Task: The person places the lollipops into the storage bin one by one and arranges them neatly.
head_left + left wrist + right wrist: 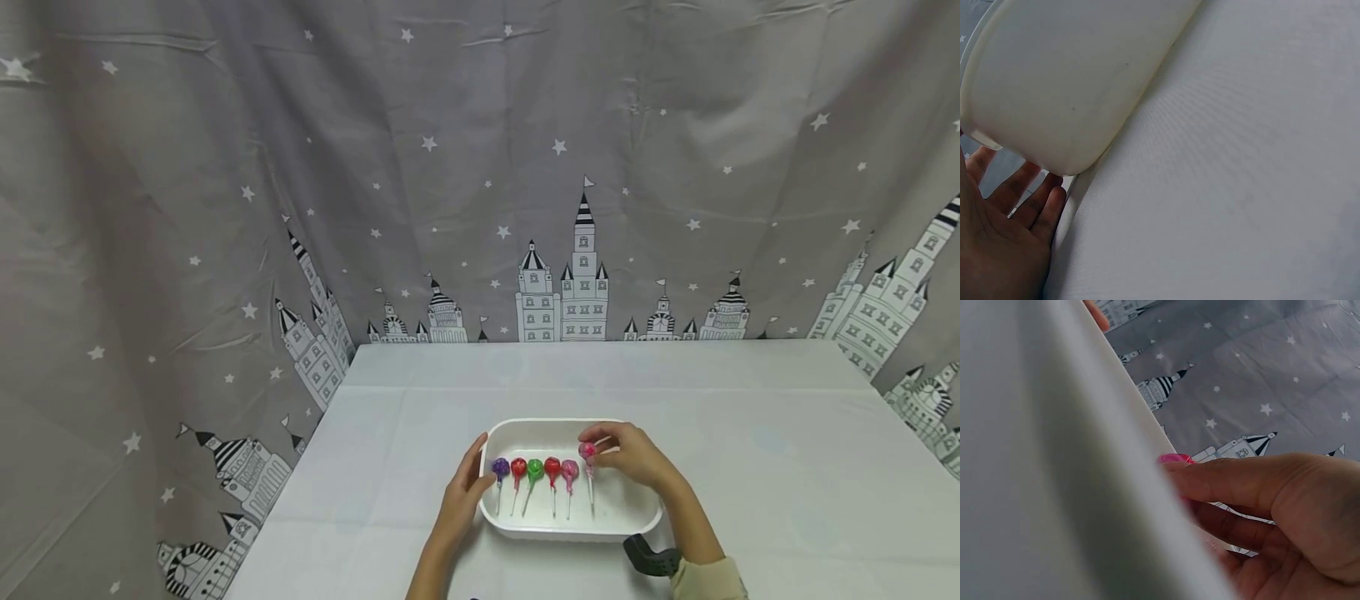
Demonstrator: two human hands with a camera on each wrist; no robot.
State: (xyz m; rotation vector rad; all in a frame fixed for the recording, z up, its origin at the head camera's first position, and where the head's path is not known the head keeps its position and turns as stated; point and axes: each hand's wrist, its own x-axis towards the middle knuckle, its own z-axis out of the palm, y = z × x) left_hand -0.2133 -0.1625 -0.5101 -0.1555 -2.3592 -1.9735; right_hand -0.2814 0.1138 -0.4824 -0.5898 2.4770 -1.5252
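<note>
Curtain (450, 167): grey cloth with white stars and castles, hung behind and to the left of the table
Table (750, 433): covered in pale cloth, running up to the curtain
Tray (555, 433): white, shallow, with rounded corners, near the front edge of the table
Left hand (463, 487): fingers straight and relaxed against the tray's left outer wall, gripping nothing
Right hand (633, 454): over the right part of the tray, fingertips pinching the head of the pink lollipop
Lollipops: six in a row inside the tray, heads away from the person, sticks toward them; purple (500, 467) leftmost, then red, green, red, pink
Pink lollipop (587, 451): rightmost in the row, held at its head, just beside its neighbour
</note>
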